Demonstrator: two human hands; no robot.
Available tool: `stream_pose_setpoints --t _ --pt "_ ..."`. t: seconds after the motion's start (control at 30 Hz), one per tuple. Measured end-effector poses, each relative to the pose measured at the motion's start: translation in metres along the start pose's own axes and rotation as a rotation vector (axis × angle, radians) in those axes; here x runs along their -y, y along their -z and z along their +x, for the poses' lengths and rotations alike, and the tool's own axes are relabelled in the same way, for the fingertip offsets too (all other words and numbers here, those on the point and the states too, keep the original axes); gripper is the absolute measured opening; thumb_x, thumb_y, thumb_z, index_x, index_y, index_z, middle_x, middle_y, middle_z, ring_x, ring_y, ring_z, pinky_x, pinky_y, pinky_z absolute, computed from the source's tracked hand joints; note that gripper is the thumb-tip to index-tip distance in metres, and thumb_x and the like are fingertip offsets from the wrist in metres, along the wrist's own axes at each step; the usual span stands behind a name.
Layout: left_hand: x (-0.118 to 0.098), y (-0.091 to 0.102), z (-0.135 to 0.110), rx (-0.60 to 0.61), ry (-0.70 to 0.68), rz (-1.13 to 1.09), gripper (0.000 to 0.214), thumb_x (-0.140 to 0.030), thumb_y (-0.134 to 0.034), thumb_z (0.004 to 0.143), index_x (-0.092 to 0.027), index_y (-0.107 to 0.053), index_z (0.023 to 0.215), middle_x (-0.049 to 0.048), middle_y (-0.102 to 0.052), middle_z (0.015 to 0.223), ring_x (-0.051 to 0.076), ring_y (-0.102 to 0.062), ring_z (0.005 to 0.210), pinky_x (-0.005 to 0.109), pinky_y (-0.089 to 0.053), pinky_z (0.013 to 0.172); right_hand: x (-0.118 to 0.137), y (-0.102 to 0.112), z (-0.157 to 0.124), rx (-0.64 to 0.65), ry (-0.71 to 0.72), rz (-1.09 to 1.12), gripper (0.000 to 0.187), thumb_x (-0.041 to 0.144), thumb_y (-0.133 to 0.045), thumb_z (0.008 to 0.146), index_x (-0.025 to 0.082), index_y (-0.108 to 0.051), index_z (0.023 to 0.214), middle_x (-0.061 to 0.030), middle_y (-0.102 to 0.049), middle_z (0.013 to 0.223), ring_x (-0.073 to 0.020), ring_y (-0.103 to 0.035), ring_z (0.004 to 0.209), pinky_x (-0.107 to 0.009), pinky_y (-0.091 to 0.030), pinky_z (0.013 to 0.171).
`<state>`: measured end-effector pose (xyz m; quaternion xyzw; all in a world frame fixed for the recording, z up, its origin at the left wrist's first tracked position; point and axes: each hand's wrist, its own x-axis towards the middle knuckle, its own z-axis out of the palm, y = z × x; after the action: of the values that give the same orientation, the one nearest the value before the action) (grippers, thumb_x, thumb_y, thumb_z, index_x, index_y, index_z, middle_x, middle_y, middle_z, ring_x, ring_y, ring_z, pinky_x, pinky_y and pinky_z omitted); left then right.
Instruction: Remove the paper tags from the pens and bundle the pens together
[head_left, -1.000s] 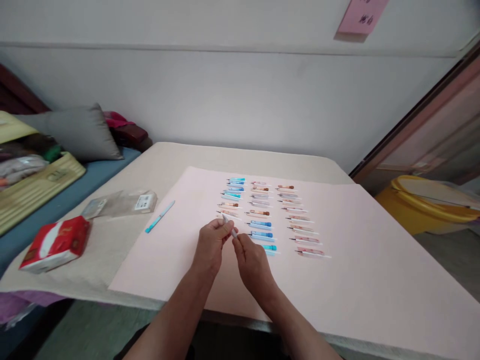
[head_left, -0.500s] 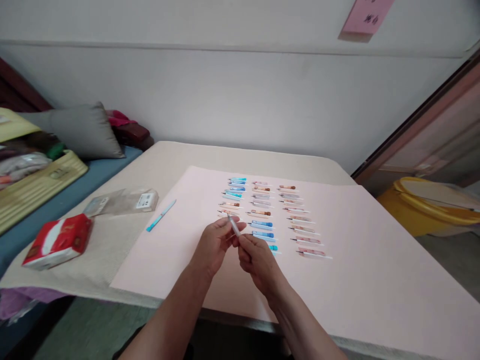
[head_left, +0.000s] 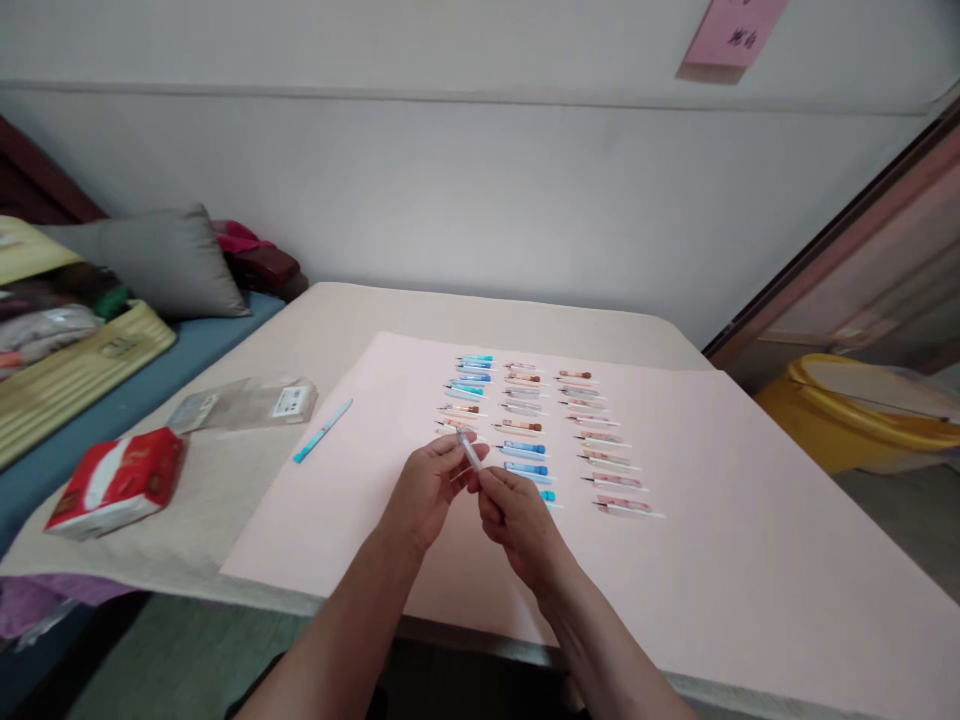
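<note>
While your two hands meet over the middle of the counter (head_left: 225, 480), a straw-coloured box (head_left: 105, 348) sits at your far left, holding grey cloth (head_left: 52, 328) and a green item (head_left: 111, 302). To its right you have a red packet (head_left: 116, 480), then a clear plastic box (head_left: 244, 404) with a white label (head_left: 289, 401); you can't tell what either contains. At your far right stands a yellow tub (head_left: 847, 410), with a pale cover hiding its inside.

Cream cloth covers the counter under your pink sheet (head_left: 750, 520). A blue pen (head_left: 322, 432) lies aslant near the sheet's left edge. Your left hand (head_left: 429, 490) steadies a pale pen (head_left: 470, 450) between thumb and fingers, tilted above the sheet, and your right hand (head_left: 517, 515) pinches its lower end. Just beyond, three columns of pens (head_left: 523, 447) in blue, brown and pink lie crosswise.

Around you, a grey pillow (head_left: 161, 262) rests on a blue seat (head_left: 202, 335) at left; a white wall (head_left: 480, 200) rises ahead, a pink note (head_left: 736, 35) at its upper right.
</note>
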<state>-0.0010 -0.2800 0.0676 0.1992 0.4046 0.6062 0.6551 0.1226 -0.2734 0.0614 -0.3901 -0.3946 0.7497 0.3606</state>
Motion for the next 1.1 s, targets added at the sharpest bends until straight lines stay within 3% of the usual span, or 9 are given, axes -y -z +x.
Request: stream_pose_setpoints --t 0.2,0.3,0.47,0.73,0.93,1.0,1.1 --pt "-0.0023 -0.0005 -0.001 0.001 -0.057 0.054 0.02 -0.028 -0.071 0.067 -0.014 -0.057 0.067 0.0012 -0.058 0.067 0.009 -0.049 0.054 0.027 -0.04 0.062 -0.0017 -0.0015 -0.0003 0.023 -0.003 -0.018 0.023 0.034 -0.055 0.08 0.015 -0.052 0.068 0.0099 -0.031 0.041 -0.0021 -0.017 0.036 -0.019 -0.008 0.038" --pt "-0.0025 -0.0016 -0.0015 -0.005 -0.041 0.062 0.02 -0.03 -0.071 0.068 -0.015 -0.061 0.074 0.0019 -0.06 0.072 0.009 -0.051 0.057 0.027 -0.04 0.063 -0.0013 -0.0007 -0.0003 0.018 -0.001 -0.021 0.025 0.037 -0.056 0.08 0.015 -0.052 0.069 0.0098 -0.031 0.042 -0.0022 -0.018 0.037 -0.019 -0.008 0.038" --pt "-0.0014 -0.0014 -0.0011 0.013 0.021 -0.003 0.028 -0.03 -0.065 0.074 -0.012 -0.065 0.094 0.0134 -0.064 0.096 0.018 -0.058 0.083 0.031 -0.042 0.072 0.0014 0.0001 -0.0002 0.002 0.001 -0.006 0.027 0.039 -0.057 0.079 0.015 -0.051 0.068 0.0099 -0.032 0.041 -0.0018 -0.018 0.035 -0.02 -0.007 0.038" --pt "-0.0028 -0.0018 -0.0028 0.05 -0.052 0.061 0.02 -0.029 -0.068 0.071 -0.013 -0.059 0.065 0.0034 -0.06 0.067 0.01 -0.05 0.056 0.027 -0.039 0.062 -0.0002 -0.0014 -0.001 0.019 -0.012 -0.017 0.023 0.035 -0.055 0.08 0.015 -0.052 0.069 0.0099 -0.031 0.041 -0.0019 -0.017 0.036 -0.019 -0.007 0.038" --pt "-0.0045 -0.0014 -0.0022 0.037 0.006 0.041 0.029 -0.03 -0.068 0.072 -0.013 -0.065 0.094 0.012 -0.064 0.093 0.017 -0.057 0.078 0.032 -0.042 0.073 0.0011 0.0002 -0.0012 0.01 0.005 0.015 0.026 0.039 -0.057 0.079 0.015 -0.053 0.068 0.0096 -0.032 0.042 -0.0017 -0.017 0.036 -0.019 -0.007 0.038" --pt "-0.0046 -0.0005 -0.002 0.049 0.0 0.059 0.027 -0.03 -0.067 0.072 -0.012 -0.066 0.093 0.0127 -0.065 0.092 0.016 -0.057 0.076 0.032 -0.041 0.074 0.0012 0.0002 -0.0014 0.014 0.005 0.023 0.026 0.038 -0.057 0.079 0.015 -0.053 0.069 0.0098 -0.032 0.042 -0.0017 -0.017 0.036 -0.019 -0.007 0.038" --pt "-0.0046 0.0013 -0.0021 0.031 -0.046 0.124 0.019 -0.03 -0.069 0.07 -0.013 -0.063 0.075 0.006 -0.063 0.075 0.012 -0.053 0.062 0.03 -0.04 0.07 0.0008 -0.0006 -0.0014 0.029 -0.012 0.013 0.026 0.038 -0.057 0.078 0.015 -0.053 0.07 0.0098 -0.032 0.041 -0.0017 -0.017 0.035 -0.02 -0.007 0.038"
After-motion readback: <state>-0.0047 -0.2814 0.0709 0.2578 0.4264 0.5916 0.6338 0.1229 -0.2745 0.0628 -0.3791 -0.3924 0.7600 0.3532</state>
